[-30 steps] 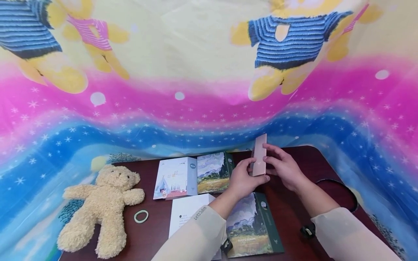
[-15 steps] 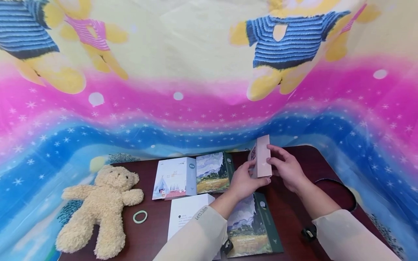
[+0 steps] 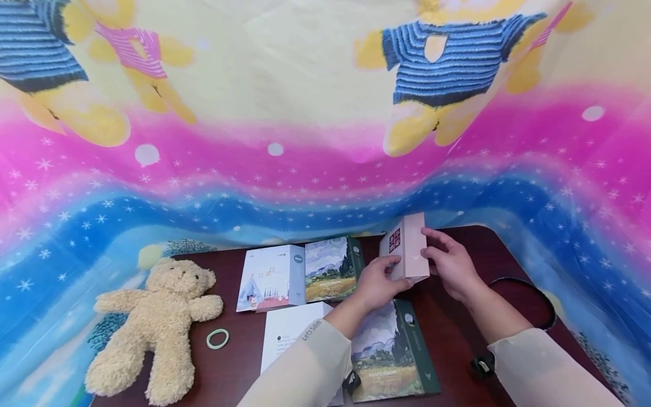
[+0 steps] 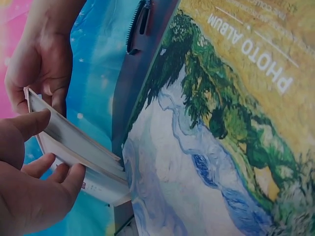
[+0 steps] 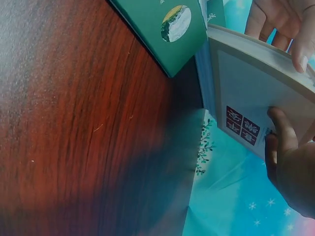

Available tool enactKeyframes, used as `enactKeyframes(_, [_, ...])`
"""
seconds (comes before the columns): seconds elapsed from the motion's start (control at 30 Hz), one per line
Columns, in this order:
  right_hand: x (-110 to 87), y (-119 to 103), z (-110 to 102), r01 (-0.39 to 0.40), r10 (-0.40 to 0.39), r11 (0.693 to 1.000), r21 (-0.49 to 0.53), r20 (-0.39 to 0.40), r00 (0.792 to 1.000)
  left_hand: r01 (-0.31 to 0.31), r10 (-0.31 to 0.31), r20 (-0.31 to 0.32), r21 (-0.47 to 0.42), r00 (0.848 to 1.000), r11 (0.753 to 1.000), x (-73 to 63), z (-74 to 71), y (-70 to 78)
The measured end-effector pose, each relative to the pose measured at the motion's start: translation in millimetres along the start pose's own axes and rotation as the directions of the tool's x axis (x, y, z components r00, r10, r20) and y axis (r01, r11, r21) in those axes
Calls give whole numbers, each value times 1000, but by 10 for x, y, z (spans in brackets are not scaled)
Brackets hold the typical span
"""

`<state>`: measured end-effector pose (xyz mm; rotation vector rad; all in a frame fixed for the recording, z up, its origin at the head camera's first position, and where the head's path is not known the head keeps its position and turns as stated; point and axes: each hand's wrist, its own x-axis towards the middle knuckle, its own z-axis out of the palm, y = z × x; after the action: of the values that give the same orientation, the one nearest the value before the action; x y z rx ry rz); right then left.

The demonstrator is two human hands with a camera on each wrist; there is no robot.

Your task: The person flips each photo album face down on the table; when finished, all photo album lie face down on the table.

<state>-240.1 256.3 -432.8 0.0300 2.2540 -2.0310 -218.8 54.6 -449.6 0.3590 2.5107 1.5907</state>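
Observation:
Upright above the dark red table, a pale pink album (image 3: 417, 254) with dark red square lettering on its cover is held in both hands. My left hand (image 3: 380, 284) grips its lower left side, the thumb on one edge and fingertips on the cover. My right hand (image 3: 452, 264) holds the right side by the spine. In the left wrist view, the album (image 4: 81, 147) has its page edges showing, slightly parted. The right wrist view shows the lettered cover (image 5: 241, 93) with my right fingers (image 5: 283, 130) against it.
A green landscape photo album (image 3: 389, 350) and a white one (image 3: 285, 328) lie in front, partly under the left sleeve. Behind them are another landscape album (image 3: 330, 271) and an illustrated white album (image 3: 269, 277). A teddy bear (image 3: 157, 328), pale green ring (image 3: 217, 339) and black band (image 3: 549, 305) surround them.
The pale pink album has turned and shifted slightly right, so its lettered cover now shows beside the spine. Both hands keep hold of it.

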Motion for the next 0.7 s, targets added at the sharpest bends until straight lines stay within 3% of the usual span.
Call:
enactKeyframes(0.5, [100,155,-134,-81,81,995,51,11,997,21,-24,31,112,999,994,50,9,-132])
enactKeyframes(0.7, [139,216,-206,-111,110,992,66,18,994,33,-40,53,119,998,992,54,0,-163])
